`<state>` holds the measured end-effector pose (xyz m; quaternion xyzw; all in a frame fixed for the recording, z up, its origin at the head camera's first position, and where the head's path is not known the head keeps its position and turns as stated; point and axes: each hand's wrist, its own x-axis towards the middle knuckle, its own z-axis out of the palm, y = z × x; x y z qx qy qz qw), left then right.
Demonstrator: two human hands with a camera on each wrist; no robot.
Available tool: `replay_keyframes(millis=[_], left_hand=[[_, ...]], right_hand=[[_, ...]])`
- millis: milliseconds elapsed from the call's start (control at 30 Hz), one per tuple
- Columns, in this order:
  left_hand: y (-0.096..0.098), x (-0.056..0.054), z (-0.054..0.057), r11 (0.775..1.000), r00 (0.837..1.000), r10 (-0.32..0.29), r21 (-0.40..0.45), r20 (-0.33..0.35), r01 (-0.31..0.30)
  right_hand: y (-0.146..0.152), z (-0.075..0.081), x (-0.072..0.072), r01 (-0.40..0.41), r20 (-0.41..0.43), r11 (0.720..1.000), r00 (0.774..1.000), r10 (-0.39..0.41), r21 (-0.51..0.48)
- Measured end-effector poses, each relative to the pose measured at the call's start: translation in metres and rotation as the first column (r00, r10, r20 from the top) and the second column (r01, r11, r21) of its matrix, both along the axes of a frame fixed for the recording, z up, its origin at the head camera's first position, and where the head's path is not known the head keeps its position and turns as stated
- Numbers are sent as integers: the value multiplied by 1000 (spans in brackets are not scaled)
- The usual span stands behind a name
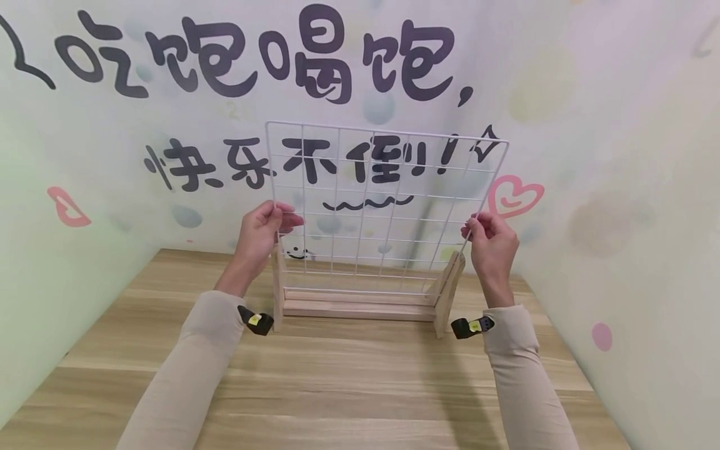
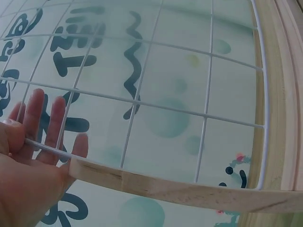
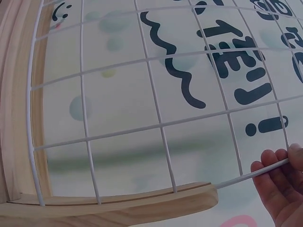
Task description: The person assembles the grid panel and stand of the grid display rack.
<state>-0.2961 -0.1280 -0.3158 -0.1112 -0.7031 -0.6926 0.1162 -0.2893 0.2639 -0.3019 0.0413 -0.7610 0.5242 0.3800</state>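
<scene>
the white wire grid [image 1: 382, 209] stands upright at the back of the wooden table [image 1: 337, 387], close to the painted wall [image 1: 112, 156]. its lower part sits between the two side posts of a small wooden stand [image 1: 360, 303], and its bottom edge looks to be down at the stand's base rails, though whether it is fully seated in a groove cannot be told from here.

the left hand [image 1: 261, 231] pinches the grid's left edge wire just above the left post; in the left wrist view the fingers [image 2: 42, 118] lie fairly straight behind the wire while the thumb presses it from the front. the right hand [image 1: 494, 244] pinches the right edge wire in the same way, just above the right post [image 1: 450, 290], with the fingertips [image 3: 274, 163] curled round the wire.

to do this step well, both hands should probably hold level with each other so the grid stays square and does not rack in the posts. pressure looks best kept straight down along the edge wires, not forward or back, since the thin wire would likely bow. the stand is light and nothing holds it, so a gentle, even push seems wiser than a hard one that could tip it toward the wall.
</scene>
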Motion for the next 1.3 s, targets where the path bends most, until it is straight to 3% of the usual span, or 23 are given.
replay_keyframes(millis=[133,333,633,1033,1300], left_hand=[[-2,-1,-3,998,999,35,-47,-5,-35],[-4,0,-5,992,997,60,-115,39,-55],[-6,0,-12,993,997,51,-108,66,-43],[-11,5,-18,987,997,48,-155,59,-38],[-10,2,-24,983,997,61,-173,43,-53]], right_hand=[[0,-2,-2,-1,-10,1000,1000,1,2],[0,-5,-1,-3,-15,1000,1000,3,13],[0,-14,0,-19,-17,1000,1000,19,9],[0,-20,1,-22,-7,1000,1000,22,21],[-1,-24,0,-9,-11,1000,1000,9,14]])
